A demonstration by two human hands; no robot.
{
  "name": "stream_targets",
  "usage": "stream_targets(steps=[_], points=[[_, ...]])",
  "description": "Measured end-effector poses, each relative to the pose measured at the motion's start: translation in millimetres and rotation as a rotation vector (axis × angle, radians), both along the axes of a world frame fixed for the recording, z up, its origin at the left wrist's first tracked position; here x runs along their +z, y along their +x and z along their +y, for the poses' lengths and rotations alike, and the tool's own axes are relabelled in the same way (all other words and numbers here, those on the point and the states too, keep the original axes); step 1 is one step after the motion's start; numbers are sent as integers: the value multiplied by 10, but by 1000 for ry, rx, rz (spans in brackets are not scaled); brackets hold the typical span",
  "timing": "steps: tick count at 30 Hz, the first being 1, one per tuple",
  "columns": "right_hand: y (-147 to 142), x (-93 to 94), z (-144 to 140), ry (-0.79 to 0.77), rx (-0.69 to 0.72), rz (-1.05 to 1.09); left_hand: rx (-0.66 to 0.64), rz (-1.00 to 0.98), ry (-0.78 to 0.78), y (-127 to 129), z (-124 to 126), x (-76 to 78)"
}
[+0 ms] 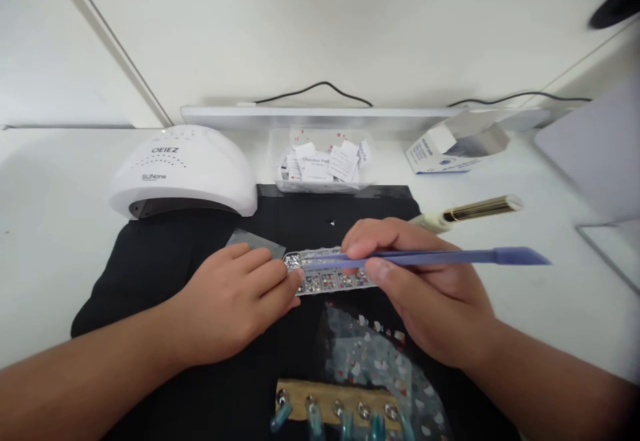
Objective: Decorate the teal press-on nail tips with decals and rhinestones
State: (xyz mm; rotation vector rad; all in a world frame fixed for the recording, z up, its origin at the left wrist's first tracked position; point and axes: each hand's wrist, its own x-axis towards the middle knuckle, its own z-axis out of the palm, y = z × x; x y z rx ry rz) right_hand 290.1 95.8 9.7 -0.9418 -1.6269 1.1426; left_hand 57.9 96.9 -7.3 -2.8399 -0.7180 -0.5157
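Note:
My right hand [425, 294] grips a thin blue-violet stick tool [450, 256] like a pen, its flat end pointing right and its tip over a clear compartment box of small rhinestones [325, 277]. My left hand [240, 301] rests on the black mat [165, 261] with its fingertips against the left end of the rhinestone box. Whether the tool's tip touches a stone is hidden by my fingers.
A white nail lamp [183, 171] stands at the back left. A clear tub of alcohol pad sachets [323, 161] and an open cardboard box [455, 144] sit behind. A gold-ended tool [470, 211] lies at right. A patterned bag [380, 361] and a wooden strip holding nail tips [335, 409] lie near me.

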Motion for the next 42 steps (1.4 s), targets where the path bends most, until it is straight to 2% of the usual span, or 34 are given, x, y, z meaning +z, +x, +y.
stream_targets(steps=[2,4,6,9,12,25,42], points=[[5,105,58,204,110,-86,-13,-6,-1,-3,7,-6],[0,134,154,426,260,-163,-18,-11,0,-3,11,-10],[-3,71,257,598,277,-193,-16,-18,2,-1,12,-13],[9,-98,358,723,288,-281,-23,-33,-21,4,17,-11],[29,-189,382,709,290,-323,-42,-37,-47,9,28,-3],[19,-187,387,619,331,-408,-54,-17,-91,14,49,4],[30,-158,380,665,348,-445,-45,12,-114,8,45,13]])
